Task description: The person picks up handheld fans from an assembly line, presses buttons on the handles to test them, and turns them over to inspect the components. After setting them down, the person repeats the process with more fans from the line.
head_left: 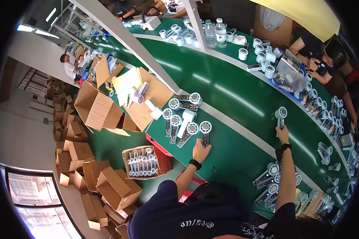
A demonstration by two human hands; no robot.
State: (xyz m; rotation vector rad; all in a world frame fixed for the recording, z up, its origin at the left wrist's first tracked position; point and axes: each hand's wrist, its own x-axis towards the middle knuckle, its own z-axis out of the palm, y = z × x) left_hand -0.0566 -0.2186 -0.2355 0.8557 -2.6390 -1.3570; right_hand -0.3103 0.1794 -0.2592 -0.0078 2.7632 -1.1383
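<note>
1. The long green conveyor belt (pixel 227 85) curves past the person; a pale rail separates it from the green surface (pixel 231 137) on the near side.
2. On this surface, a cluster of handheld fans (pixel 185 122) lies close to the left hand. Several show their circuit boards upward, perhaps so that the open handles can be checked without turning them.
3. The right hand (pixel 283 135) is closed around the handle of one fan (pixel 281 112), above the belt; I cannot tell if the fan touches it. The arm is stretched far forward, almost straight.
4. The left hand (pixel 202 150) is clamped on the lower handle of another fan (pixel 205 128), beside the cluster. Its forearm reaches forward and slightly to the right.
5. Both fans point their round heads away from the person. Probably the handle is chosen because it is narrow and leaves the head free.
</note>
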